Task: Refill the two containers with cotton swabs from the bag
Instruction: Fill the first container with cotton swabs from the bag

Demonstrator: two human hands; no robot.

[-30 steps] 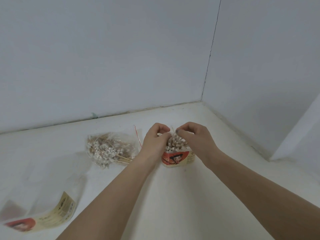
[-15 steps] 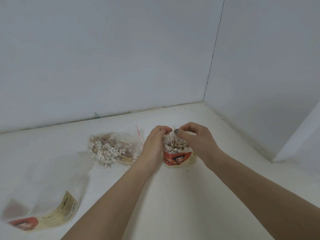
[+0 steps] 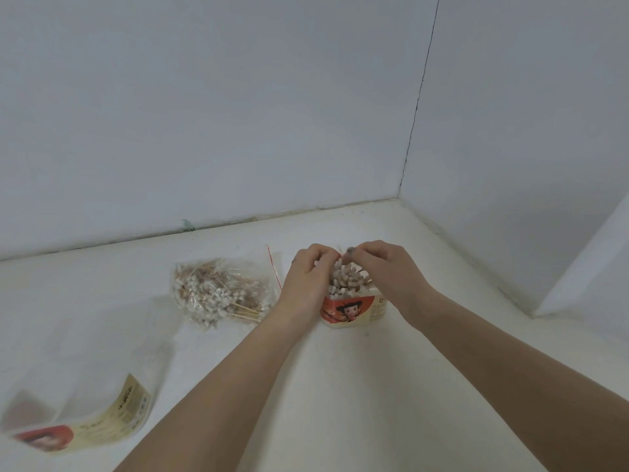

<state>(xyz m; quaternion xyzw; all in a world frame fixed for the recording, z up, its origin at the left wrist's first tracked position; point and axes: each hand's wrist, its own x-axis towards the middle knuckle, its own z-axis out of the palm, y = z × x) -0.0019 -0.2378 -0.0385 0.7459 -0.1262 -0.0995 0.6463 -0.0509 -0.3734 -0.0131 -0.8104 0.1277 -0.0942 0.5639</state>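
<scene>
Swabs now higher in container, left hand and right hand curled, pinching them.

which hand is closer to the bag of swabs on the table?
Left. The left hand is at the container, just right of the bag of swabs; the right hand is on the container's far side, farther away.

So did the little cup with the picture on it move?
No. The cup sits in the same spot beside the bag of swabs, with both hands at its top.
</scene>
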